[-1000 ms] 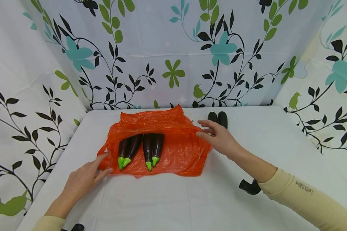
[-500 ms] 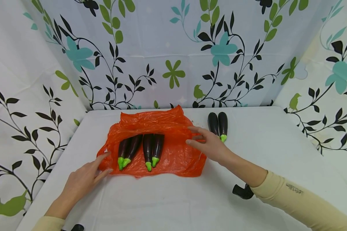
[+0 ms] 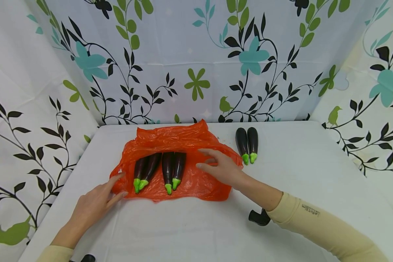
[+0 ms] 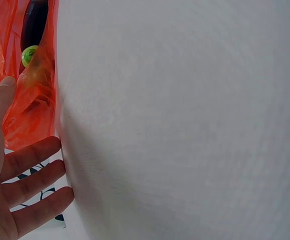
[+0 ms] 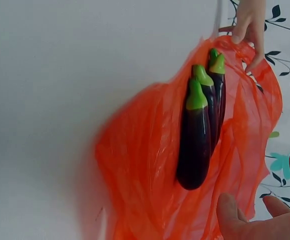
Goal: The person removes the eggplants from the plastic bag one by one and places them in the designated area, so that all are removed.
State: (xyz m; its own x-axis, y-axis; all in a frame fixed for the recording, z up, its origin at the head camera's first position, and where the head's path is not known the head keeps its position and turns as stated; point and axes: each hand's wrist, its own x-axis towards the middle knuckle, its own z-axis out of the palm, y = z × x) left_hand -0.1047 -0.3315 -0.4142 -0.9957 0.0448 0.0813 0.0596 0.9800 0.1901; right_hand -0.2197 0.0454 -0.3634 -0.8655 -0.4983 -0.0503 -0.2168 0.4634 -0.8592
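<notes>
An orange-red plastic bag (image 3: 196, 182) lies on the white table with its mouth towards me. Inside, several dark purple eggplants (image 3: 167, 167) show, their green stem ends pointing my way. My left hand (image 3: 96, 200) is at the bag's left edge; in the left wrist view its thumb (image 4: 0, 97) touches the plastic while the fingers stay straight and spread. Over the right part of the bag's opening is my right hand (image 3: 223, 168), fingers loosely extended to the left and nothing in them. Its fingertips stop short of the nearest eggplant (image 5: 194, 145).
Two more eggplants (image 3: 247, 143) lie side by side on the table (image 3: 301, 156), right of the bag. A patterned curtain (image 3: 196, 54) with leaves and birds surrounds the table at the back and sides. Black wrist-worn devices (image 3: 259, 217) show by the forearms.
My right hand has moved left, from the bag's right edge to over its opening, uncovering the two eggplants on the right. The left hand has stayed in place.
</notes>
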